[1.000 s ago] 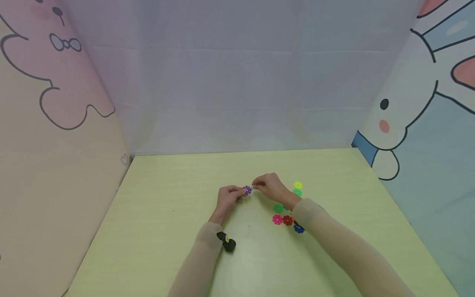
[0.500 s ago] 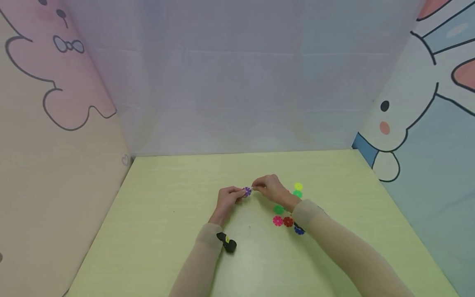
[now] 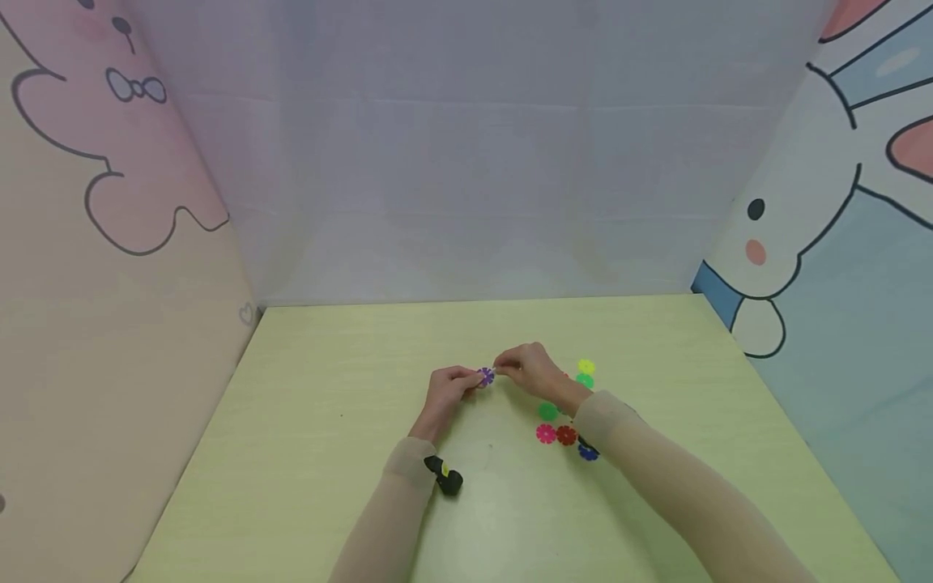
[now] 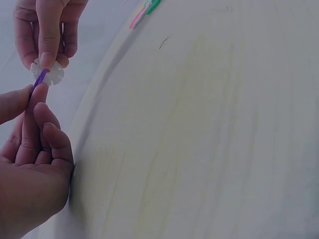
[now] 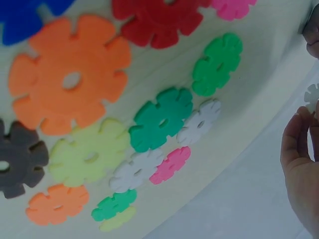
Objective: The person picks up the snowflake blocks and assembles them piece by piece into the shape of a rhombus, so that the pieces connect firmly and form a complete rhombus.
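A purple notched, flower-shaped plastic disc (image 3: 486, 376) is pinched between the thumb and forefinger of my left hand (image 3: 446, 394), above the table. Opposite it, my right hand (image 3: 535, 371) pinches a white disc of the same kind (image 4: 56, 75), mostly covered by the fingers in the head view. Seen from the left wrist, the purple disc stands edge-on against the rim of the white one and they meet. Whether a slot is engaged cannot be told. The right wrist view catches only part of the white disc above the right fingertips.
Several loose discs lie under and beside the right forearm: pink (image 3: 546, 434), red (image 3: 566, 436), blue (image 3: 588, 453), yellow (image 3: 586, 367), orange (image 5: 102, 69) and dark grey (image 5: 27, 159) among them. A pale wall (image 3: 466, 202) stands behind the table (image 3: 328, 486).
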Available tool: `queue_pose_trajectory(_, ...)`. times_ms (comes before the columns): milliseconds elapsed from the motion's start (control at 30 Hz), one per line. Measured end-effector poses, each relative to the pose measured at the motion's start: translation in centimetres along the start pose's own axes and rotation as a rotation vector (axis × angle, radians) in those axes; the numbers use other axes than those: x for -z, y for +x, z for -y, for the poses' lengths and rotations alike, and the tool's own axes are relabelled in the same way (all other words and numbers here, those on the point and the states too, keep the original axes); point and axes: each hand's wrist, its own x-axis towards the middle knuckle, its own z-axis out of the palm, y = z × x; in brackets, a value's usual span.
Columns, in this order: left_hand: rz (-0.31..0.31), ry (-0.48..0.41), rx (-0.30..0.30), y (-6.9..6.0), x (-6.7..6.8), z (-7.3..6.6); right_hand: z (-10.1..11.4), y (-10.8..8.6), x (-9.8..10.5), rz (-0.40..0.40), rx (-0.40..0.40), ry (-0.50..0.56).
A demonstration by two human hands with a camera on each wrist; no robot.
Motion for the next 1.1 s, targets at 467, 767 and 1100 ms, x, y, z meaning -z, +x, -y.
queue_pose_trajectory(467,0.102,0.009,-0.015,-2.1,0.1,-2.7,-0.3,-0.1,-0.1,0.005,-0.056,0.039)
queue_pose_trajectory(767,0.091,-0.011,-0.017,-0.8,0.2,-0.4,-0.1,-0.1,0.0,0.040,-0.096,0.067)
queue_pose_trajectory(1100,0.075,0.042,-0.033,-1.1,0.0,0.1,0.1,-0.1,-0.1,0.057,-0.138,0.101)
